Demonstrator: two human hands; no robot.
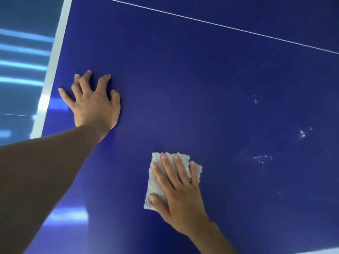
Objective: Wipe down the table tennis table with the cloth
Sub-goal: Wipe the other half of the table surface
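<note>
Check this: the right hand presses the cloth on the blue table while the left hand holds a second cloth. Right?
No. The head view shows the left hand holds nothing; it rests bare on the table. The right hand does press the cloth on the table.

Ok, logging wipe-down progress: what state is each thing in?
left hand, spread, resting on the table
right hand, fingers straight, pressing the cloth
cloth, lying flat on the table
table, white specks on its right part
</note>
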